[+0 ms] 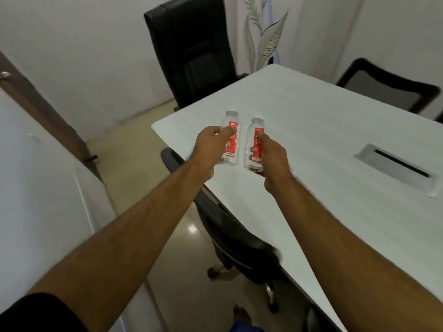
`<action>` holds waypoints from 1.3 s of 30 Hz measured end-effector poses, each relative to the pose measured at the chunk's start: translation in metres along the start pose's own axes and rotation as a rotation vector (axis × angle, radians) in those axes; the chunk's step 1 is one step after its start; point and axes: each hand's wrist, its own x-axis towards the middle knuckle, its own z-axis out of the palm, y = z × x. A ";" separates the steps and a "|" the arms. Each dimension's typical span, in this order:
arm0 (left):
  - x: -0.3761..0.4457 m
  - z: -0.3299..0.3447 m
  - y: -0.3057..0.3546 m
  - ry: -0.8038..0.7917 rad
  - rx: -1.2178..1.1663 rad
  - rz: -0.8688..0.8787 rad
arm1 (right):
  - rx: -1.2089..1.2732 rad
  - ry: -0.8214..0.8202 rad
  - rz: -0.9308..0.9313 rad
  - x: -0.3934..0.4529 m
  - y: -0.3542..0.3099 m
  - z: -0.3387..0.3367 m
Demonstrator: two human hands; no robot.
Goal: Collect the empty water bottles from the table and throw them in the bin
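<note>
we take the white table (335,144) as our landmark. above its near-left corner we see two clear plastic water bottles with red labels, side by side, close together but apart, both with necks pointing away from us. the left hand (211,152) curls its fingers round the left bottle (230,137), gripping it at the label. the right hand (273,161) wraps round the right bottle (254,144), its thumb lying along the red label. the right bottle carries a white cap; on the left bottle we cannot tell whether a cap is on. whether the bottles rest on the table top or are lifted just clear of it we cannot tell. both bare forearms stretch out toward that corner, and a black sleeve (40,312) shows at the left upper arm. set into the table top, to the right of the bottles, lies a grey cable hatch (395,168) with a dark slot. beyond the far-left end of the table stands a black high-backed office chair (194,49); another black chair (239,238) is tucked under the near edge, and a mesh-backed chair (388,85) stands at the far side. a leaf pattern (263,32) decorates the wall behind the table.
</note>
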 end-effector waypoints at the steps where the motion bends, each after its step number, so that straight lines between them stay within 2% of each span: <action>1: 0.015 -0.016 0.002 0.020 0.004 -0.001 | -0.013 -0.024 -0.003 0.013 0.000 0.021; 7: 0.124 -0.135 0.004 0.115 -0.061 -0.043 | -0.101 -0.162 -0.031 0.093 0.006 0.164; 13: 0.271 -0.250 -0.013 0.141 -0.147 -0.002 | -0.174 -0.118 -0.076 0.197 0.024 0.321; 20: 0.434 -0.381 -0.007 0.146 -0.188 -0.093 | -0.138 -0.158 -0.009 0.296 0.007 0.498; 27: 0.587 -0.456 0.007 0.123 -0.198 -0.094 | -0.114 -0.131 0.010 0.416 -0.001 0.626; 34: 0.787 -0.509 0.017 0.101 -0.189 -0.078 | -0.114 -0.108 0.036 0.581 -0.009 0.748; 39: 0.925 -0.539 0.050 0.088 -0.170 -0.098 | -0.080 -0.069 0.065 0.696 -0.032 0.831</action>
